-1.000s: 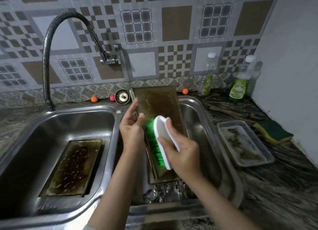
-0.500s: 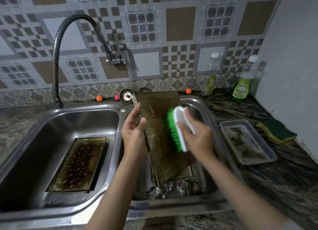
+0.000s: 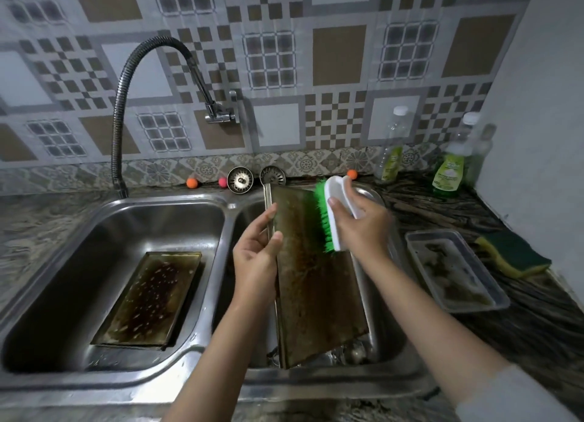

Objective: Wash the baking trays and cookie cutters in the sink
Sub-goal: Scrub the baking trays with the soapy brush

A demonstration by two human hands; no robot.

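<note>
In the left basin of the steel double sink, 1 dark, grease-stained rectangular baking tray lies flat on the bottom, probably parked there to soak. Your left hand pinches the left edge of a second browned metal tray, thumb on the face and fingers behind, so it stands tilted over the right basin and its dirt can run down into it. Your right hand curls round the white-backed scrubbing brush with green bristles, bristles pressed against the tray's upper right part. Shiny metal pieces, likely cookie cutters, sit below the tray's foot. On the counter to the right rest 1 shallow silver tray and a yellow-green sponge, near to hand.
</note>
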